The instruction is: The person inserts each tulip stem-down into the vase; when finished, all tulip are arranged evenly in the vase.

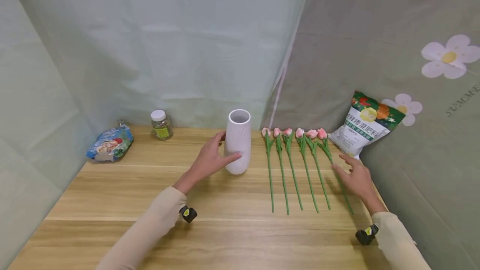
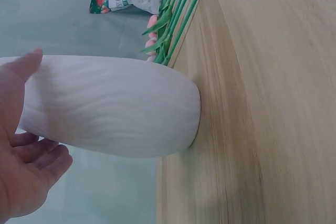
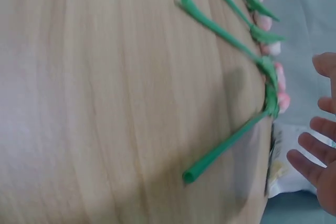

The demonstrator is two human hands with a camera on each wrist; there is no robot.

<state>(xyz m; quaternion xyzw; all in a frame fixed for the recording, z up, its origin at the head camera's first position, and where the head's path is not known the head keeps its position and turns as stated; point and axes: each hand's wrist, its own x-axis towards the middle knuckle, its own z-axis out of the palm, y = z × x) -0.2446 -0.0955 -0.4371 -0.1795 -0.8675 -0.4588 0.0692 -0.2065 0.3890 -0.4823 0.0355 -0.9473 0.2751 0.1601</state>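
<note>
White and ribbed, the vase [image 1: 241, 138] stood upright near the back edge of the wooden worktop [image 1: 225, 232], its mouth open towards the ceiling. From where I stood, the person's left hand [image 1: 211, 157] was curved about it, thumb across the front, fingers round the side and partly hidden behind; how hard it pressed, I couldn't tell.

To the right of the vase lay six pink tulips [image 1: 302, 147] in a row, side by side, heads along the back edge and green stems pointing towards the person. The right hand [image 1: 356, 176] hung over the stem of the outermost tulip [image 1: 345, 195], fingers loosely spread, with nothing in its grasp.

Behind that hand, a green and white bag [image 1: 365, 124] leaned against the cloth wall [image 1: 322, 53] at the back corner. Well to the left stood a jar [image 1: 162, 126] with a white lid, and farther left a blue packet [image 1: 111, 144] lay near the corner.
</note>
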